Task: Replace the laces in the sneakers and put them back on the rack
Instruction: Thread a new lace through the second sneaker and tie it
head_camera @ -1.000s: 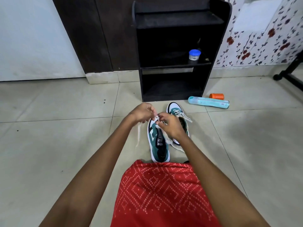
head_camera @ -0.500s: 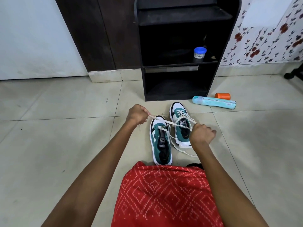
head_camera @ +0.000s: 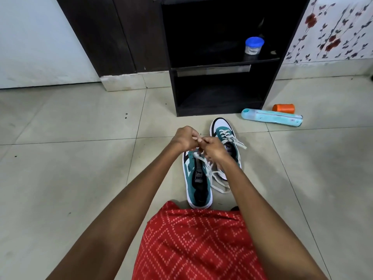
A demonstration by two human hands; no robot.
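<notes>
Two teal, white and black sneakers stand side by side on the tiled floor. The left sneaker (head_camera: 198, 181) is nearer to me, and its white lace (head_camera: 213, 174) trails loosely off its right side. The right sneaker (head_camera: 223, 131) is laced, with loose ends spread to the right. My left hand (head_camera: 184, 138) and my right hand (head_camera: 214, 147) meet above the left sneaker's toe, and both pinch the lace between curled fingers. The toe of that sneaker is hidden behind my hands. The black shoe rack (head_camera: 220, 91) stands just beyond the sneakers.
A small jar with a blue lid (head_camera: 254, 45) sits on the rack's middle shelf. A light blue bottle (head_camera: 271, 117) lies on the floor right of the rack, with an orange cup (head_camera: 283, 108) behind it. My red patterned garment (head_camera: 193, 245) fills the lower middle.
Half a second ago my hands were apart with the lace stretched taut between them. They have come back together above the left sneaker's toe, and the lace now hangs slack.
</notes>
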